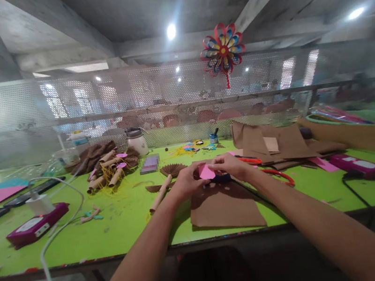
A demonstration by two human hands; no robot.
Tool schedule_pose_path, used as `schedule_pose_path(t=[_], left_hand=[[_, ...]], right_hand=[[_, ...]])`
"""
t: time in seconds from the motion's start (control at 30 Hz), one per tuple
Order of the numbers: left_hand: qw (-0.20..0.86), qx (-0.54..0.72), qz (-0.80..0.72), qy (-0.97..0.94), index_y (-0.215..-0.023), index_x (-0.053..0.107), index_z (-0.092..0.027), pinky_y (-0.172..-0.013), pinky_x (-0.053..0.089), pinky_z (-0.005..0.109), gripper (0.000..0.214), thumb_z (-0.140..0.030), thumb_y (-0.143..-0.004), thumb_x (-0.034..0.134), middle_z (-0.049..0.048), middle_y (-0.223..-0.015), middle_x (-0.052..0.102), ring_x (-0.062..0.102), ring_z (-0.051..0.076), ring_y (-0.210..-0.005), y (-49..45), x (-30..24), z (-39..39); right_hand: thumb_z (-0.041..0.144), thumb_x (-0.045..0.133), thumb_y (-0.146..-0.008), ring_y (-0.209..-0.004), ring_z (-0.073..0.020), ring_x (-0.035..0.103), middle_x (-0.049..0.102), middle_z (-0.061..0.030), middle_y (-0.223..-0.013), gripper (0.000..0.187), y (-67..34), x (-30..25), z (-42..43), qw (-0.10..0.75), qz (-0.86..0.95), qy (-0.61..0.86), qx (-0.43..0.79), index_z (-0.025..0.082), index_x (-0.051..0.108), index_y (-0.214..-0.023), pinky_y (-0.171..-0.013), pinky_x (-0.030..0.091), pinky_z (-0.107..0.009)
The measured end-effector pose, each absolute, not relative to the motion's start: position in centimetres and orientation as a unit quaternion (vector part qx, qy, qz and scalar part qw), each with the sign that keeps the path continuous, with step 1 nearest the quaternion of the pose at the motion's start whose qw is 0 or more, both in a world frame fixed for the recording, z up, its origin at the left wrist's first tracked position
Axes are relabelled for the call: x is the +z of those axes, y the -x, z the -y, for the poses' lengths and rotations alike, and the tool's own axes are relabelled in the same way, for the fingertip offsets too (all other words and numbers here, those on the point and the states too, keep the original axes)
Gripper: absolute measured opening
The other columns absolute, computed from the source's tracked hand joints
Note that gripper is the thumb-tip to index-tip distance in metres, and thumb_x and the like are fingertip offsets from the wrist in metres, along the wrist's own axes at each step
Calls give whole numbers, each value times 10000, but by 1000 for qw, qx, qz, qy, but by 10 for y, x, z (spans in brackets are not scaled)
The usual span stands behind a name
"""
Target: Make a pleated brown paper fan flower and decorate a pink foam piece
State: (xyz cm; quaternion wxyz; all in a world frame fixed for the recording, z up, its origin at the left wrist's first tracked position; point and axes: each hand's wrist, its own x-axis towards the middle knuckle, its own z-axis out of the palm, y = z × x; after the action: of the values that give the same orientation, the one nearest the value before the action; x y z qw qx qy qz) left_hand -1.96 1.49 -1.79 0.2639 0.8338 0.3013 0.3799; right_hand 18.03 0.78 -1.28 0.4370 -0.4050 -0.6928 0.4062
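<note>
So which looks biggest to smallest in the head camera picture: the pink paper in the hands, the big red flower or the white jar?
Largest to smallest, as they look:
1. Red flower
2. White jar
3. Held pink paper

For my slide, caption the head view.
Left hand and right hand hold pink paper over a cluttered green table.

On my feed the paper piece point(207, 172) shows bright pink, the flat sheet point(225, 208) plain brown, the table point(127, 231) lime green. I pick out purple power strips point(46, 224) and a red, yellow and blue pinwheel point(223, 50).
</note>
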Motion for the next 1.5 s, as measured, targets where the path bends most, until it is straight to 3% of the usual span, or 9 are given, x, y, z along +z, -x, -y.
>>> schedule_pose_path(t=[0.4, 0.63, 0.9, 1.1, 1.27, 1.4, 1.5], left_hand=[[272, 348, -324, -837, -1226, 546, -205, -647, 481, 271, 583, -170, -648, 618, 73, -939, 664, 594, 161, -745, 20, -12, -8], [249, 384, -361, -813, -1264, 493, -156, -700, 484, 290, 561, -268, -724, 600, 79, -874, 676, 613, 166, -759, 22, -11, -15], [163, 424, -472, -755, -808, 687, -159, -669, 457, 285, 199, -257, -747, 524, 66, -736, 687, 615, 182, -705, 34, -9, -30], [226, 605, -438, -625, -709, 645, -137, -574, 433, 248, 202, -306, -728, 536, 26, -594, 622, 557, 130, -561, 41, 10, -25], [263, 833, -352, -337, -762, 563, -146, -502, 395, 190, 132, -266, -715, 536, -29, -556, 544, 496, 71, -482, 81, 38, -26], [381, 838, -349, -175, -710, 490, -153, -469, 353, 156, 36, -188, -706, 495, -53, -537, 485, 471, 45, -454, 104, 47, -30], [390, 819, -357, -223, -716, 503, -146, -455, 345, 156, 45, -185, -697, 490, -48, -537, 484, 475, 52, -459, 94, 44, -29]], right_hand=[[483, 675, -662, -478, -80, 418, 505, 36, -509, 365, -180, -14, -9, 426, 702, 413, 394, 130, 589, -632, -488, 301, -221], [466, 636, -701, -478, -78, 412, 491, 36, -499, 351, -182, -14, -11, 424, 709, 416, 379, 127, 588, -628, -489, 292, -221], [464, 606, -675, -461, -82, 414, 492, 30, -492, 343, -182, -14, -13, 429, 696, 471, 331, 137, 561, -581, -482, 321, -226], [467, 615, -650, -445, -86, 412, 501, 26, -472, 337, -185, -21, -19, 438, 687, 487, 315, 145, 567, -561, -467, 319, -230], [458, 607, -658, -428, -95, 430, 486, 31, -441, 319, -185, -24, -20, 448, 676, 490, 321, 157, 562, -565, -458, 329, -232], [448, 612, -655, -431, -98, 441, 499, 24, -447, 311, -184, -26, -20, 450, 671, 491, 325, 162, 546, -552, -452, 331, -231], [461, 607, -661, -426, -94, 430, 492, 27, -449, 325, -184, -25, -20, 453, 668, 489, 331, 164, 534, -552, -446, 325, -229]])
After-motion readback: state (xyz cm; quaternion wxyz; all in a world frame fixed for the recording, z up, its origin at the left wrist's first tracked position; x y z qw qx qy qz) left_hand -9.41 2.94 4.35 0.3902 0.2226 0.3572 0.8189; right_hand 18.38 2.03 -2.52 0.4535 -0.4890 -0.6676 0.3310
